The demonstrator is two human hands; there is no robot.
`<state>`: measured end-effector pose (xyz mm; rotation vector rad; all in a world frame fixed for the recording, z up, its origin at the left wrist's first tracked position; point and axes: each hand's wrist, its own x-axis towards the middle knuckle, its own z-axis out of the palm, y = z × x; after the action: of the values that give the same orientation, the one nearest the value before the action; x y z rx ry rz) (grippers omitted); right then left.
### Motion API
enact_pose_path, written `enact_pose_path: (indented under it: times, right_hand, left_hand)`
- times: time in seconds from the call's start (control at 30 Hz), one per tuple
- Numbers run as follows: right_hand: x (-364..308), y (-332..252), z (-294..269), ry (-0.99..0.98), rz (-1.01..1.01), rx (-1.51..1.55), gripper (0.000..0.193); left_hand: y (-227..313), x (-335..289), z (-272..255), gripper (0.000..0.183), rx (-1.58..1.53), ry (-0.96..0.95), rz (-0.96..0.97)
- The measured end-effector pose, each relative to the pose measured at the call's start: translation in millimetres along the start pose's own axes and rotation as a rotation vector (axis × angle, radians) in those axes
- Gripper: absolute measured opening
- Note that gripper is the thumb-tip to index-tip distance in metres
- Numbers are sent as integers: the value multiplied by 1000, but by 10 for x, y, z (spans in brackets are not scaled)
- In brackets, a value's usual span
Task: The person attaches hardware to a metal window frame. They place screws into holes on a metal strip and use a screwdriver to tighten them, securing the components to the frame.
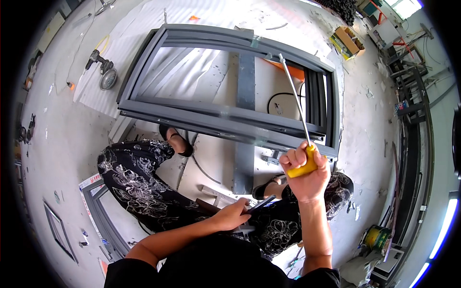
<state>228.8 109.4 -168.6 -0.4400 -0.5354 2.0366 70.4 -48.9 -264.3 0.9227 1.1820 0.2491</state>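
My right hand point(307, 168), fingers wrapped round its yellow handle, holds a long screwdriver point(295, 96). The metal shaft points up and away, across the right part of a grey window frame point(182, 113). In this view I cannot tell whether the tip touches the frame. My left hand point(231, 216) is closed near my lap on a dark flat piece point(263, 203), which sticks out past the fingers to the right. Its exact kind does not show. The frame lies in front of my knees, with strips of clear tape on its bars.
A cordless drill point(98, 60) lies left of the frame, beside a round metal dish point(108, 79). A dark beam point(245, 168) runs beneath the frame. An open cardboard box point(349, 41) stands far right. Another grey frame point(98, 218) lies by my left leg. Metal racks point(418, 105) line the right side.
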Motion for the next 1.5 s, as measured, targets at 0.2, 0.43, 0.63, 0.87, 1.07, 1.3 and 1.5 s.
enact_pose_path:
  times: [0.2,0.43,0.63,0.87,1.07,1.3,1.5]
  right_hand:
    - [368,205,213,-53,-50,35,35]
    - [690,377,189,-70,120,-40,26]
    - [1001,401,-179,-6,187,-387,14]
    - [1551,463,-1048,20,227,-787,15]
    - [1945,783,-1622,-92,361,-789,12]
    - [2150,913,-1613,-119,658,-720,22]
    - [2149,932,-1686,-192,606,-727,19]
  left_hand:
    - [-85,-1,-36,30,-66,156,108]
    - [-274,70,-85,43,-183,-239,77]
    - [-451,181,-91,43,-884,-363,2]
    - [-665,567,-712,35,-1150,134,-65]
    - [-1009,1050,-992,35,-1394,447,-149]
    - [-1060,1569,-1151,27,-1802,479,-118]
    - [-911,1798,-1344,29,-1937,350,-33]
